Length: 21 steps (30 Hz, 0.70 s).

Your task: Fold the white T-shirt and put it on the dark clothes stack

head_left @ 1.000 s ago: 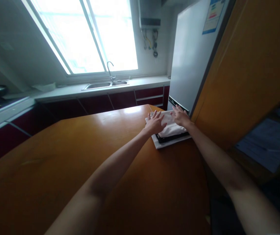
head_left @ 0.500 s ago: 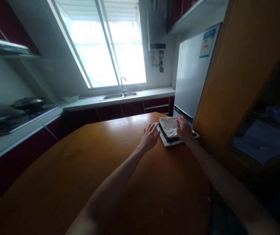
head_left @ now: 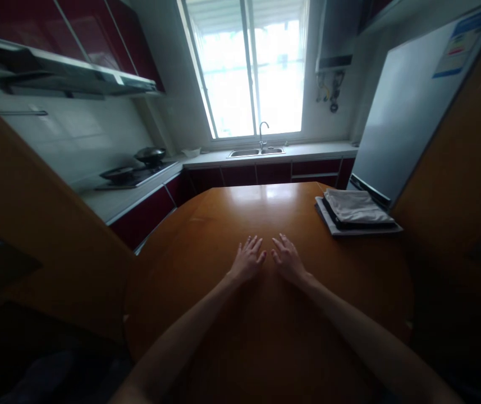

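My left hand (head_left: pixel 247 259) rests over the middle of the brown wooden table (head_left: pixel 206 235), palm down with its fingers spread. Just to its right, a small gap away, my right hand (head_left: pixel 287 258) is palm down too, fingers apart. Neither holds anything. On the table's far right lies a stack of folded cloth: a pale grey piece (head_left: pixel 356 205) on top, a black piece (head_left: pixel 337 220) under it and a whitish one (head_left: pixel 328 223) at the bottom. Both hands are apart from this stack.
A white fridge (head_left: pixel 404 106) stands behind the stack. Beyond the table runs a counter (head_left: pixel 320 148) with a double sink (head_left: pixel 244 152) and tap. At the left, pans (head_left: pixel 150 155) sit on a stove (head_left: pixel 139 178) below a range hood (head_left: pixel 80 76). Wooden frame edges flank the table.
My right hand has left the folded cloth stack, and both hands now lie side by side over the table's middle. The view has turned left, showing more of the stove side.
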Motion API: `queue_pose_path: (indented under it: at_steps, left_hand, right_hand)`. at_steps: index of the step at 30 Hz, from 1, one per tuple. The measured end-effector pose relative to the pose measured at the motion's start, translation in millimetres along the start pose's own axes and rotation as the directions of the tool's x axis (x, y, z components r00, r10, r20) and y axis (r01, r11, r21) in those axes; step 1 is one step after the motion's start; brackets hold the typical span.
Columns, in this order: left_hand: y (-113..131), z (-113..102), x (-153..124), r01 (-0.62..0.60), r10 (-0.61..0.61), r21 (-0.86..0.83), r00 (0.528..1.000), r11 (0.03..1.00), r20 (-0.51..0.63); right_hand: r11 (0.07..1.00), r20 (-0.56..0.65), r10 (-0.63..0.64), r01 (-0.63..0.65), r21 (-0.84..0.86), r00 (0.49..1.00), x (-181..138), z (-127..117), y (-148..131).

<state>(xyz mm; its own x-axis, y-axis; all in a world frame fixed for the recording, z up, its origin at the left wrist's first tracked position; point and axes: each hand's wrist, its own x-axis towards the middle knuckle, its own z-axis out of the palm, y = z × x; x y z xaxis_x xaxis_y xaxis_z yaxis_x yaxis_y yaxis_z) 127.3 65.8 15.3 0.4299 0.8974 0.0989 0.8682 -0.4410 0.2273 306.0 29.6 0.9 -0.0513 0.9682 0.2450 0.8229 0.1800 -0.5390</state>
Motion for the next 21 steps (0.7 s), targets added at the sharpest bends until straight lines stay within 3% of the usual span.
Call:
queue_pose_path:
  at_steps: [6,16,21]
  left_hand:
    - [-3,24,-17,-0.04,0.036,0.056,0.998,0.998,0.056]
    - [-6,24,-15,-0.047,0.043,0.068,0.997,0.997,0.068]
    - [-5,25,-12,-0.044,0.04,0.057,0.997,0.997,0.069]
  right_hand:
    - [0.991,0.148,-0.028,0.048,-0.129,0.989,-13,23,-3]
    - [0.986,0.157,-0.033,0.058,-0.158,0.987,-14,20,-2]
    - [0.998,0.111,-0.047,0.052,-0.04,0.993,-11,16,-7]
